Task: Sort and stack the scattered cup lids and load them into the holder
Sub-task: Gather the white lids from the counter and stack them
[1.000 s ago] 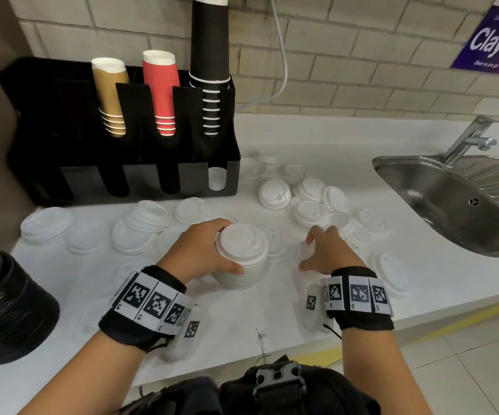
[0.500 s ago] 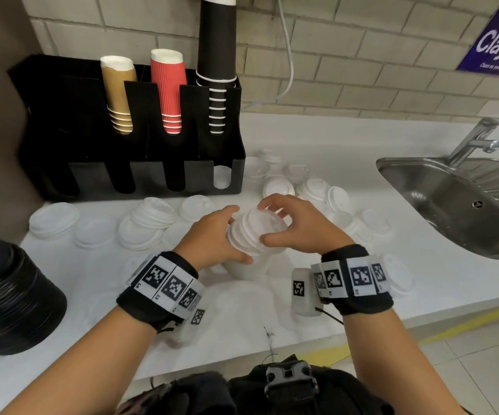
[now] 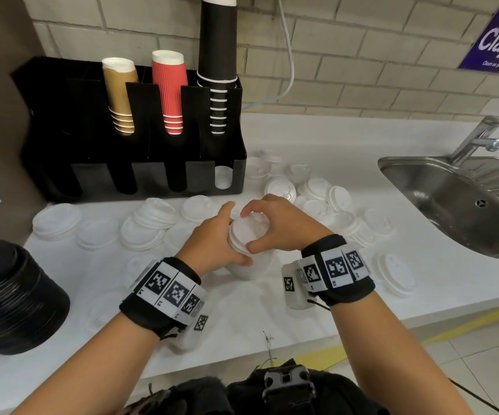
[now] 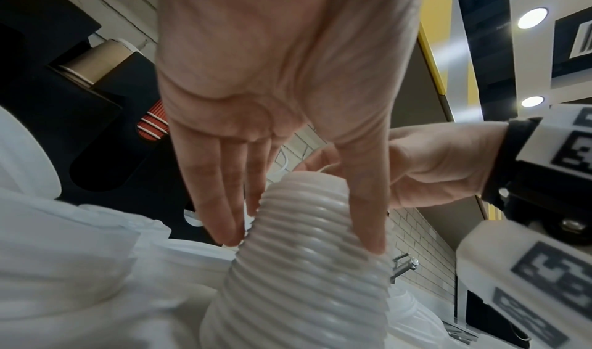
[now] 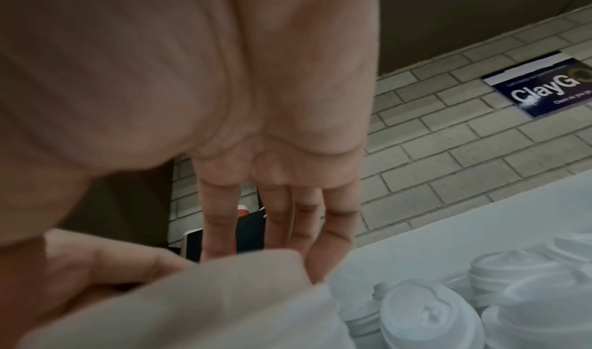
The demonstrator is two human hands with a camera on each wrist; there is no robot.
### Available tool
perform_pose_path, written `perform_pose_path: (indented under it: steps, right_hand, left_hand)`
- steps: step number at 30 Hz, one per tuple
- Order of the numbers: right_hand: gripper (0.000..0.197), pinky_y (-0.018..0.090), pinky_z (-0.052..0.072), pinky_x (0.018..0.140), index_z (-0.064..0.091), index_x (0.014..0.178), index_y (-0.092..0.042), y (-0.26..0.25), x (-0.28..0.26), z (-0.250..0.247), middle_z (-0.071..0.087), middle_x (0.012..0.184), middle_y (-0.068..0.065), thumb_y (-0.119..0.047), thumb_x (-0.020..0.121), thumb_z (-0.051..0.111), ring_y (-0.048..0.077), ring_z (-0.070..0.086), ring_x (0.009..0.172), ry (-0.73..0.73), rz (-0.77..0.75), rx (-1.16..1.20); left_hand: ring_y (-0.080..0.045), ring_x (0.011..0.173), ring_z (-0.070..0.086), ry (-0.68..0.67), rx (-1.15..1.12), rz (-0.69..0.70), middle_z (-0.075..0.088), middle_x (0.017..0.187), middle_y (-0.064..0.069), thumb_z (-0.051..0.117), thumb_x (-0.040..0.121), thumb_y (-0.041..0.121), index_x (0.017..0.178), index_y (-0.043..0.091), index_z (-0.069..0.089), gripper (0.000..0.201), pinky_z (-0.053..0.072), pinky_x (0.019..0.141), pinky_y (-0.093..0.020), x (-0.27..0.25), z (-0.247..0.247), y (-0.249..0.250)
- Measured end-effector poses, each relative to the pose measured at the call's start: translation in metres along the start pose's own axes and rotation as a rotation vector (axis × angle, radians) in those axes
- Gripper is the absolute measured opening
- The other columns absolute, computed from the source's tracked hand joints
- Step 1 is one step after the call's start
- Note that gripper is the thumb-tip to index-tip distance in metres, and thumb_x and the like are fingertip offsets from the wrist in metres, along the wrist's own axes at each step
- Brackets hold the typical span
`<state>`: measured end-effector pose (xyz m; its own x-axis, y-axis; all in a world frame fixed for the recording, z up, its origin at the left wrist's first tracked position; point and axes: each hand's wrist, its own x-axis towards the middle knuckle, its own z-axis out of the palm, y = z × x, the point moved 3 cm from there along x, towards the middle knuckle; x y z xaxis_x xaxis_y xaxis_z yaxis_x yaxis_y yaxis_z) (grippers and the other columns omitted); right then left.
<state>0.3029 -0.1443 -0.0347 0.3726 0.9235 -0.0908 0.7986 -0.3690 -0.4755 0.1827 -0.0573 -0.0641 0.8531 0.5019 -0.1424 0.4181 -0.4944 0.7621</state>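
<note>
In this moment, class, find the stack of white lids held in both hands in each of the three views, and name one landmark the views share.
Head: the stack of white lids sits at centre, between both hands.
Left wrist: it fills the lower centre as a ribbed column under the fingers.
Right wrist: it is a blurred pale mass at lower left.
Shared landmark: the red cups in the black holder.

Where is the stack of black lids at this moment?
In the head view, the stack of black lids stands on the white counter at its far left edge, in front of the black cup holder and left of the left hand.
</note>
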Motion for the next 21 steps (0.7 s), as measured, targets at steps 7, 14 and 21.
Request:
perform_pose_path:
  steps: [7, 14, 21]
  right_hand:
    - [0.068, 0.021, 0.037, 0.083, 0.053, 0.126, -0.028, 0.018, -0.017, -0.007, 0.048, 0.117, -0.004, -0.041, 0.067, 0.083, 0.013, 0.048, 0.11, 0.088, 0.073, 0.163]
    - [0.083, 0.046, 0.033, 0.104, 0.036, 0.141, -0.016, 0.126, -0.083, -0.046, 0.039, 0.14, 0.013, -0.05, 0.075, 0.074, 0.035, 0.033, 0.132, 0.159, 0.873, -0.076]
    - [0.09, 0.04, 0.031, 0.109, 0.033, 0.148, -0.022, 0.183, -0.13, -0.053, 0.037, 0.151, 0.005, -0.038, 0.072, 0.081, 0.027, 0.035, 0.137, 0.024, 1.034, 0.158]
  left_hand:
    - [-0.019, 0.102, 0.06, 0.024, 0.028, 0.067, 0.064, 0.111, 0.003, 0.09, 0.061, 0.031, 0.121, 0.021, 0.058, 0.069, 0.051, 0.09, -0.042, 0.001, -0.003, 0.007]
    - [-0.019, 0.109, 0.057, 0.012, 0.057, 0.039, 0.062, 0.118, 0.006, 0.09, 0.06, 0.032, 0.124, 0.023, 0.056, 0.073, 0.048, 0.096, -0.042, 0.004, -0.003, 0.006]
    - [-0.019, 0.108, 0.058, 0.008, 0.044, 0.032, 0.062, 0.117, 0.006, 0.091, 0.061, 0.03, 0.123, 0.024, 0.056, 0.072, 0.048, 0.096, -0.042, 0.004, -0.003, 0.006]
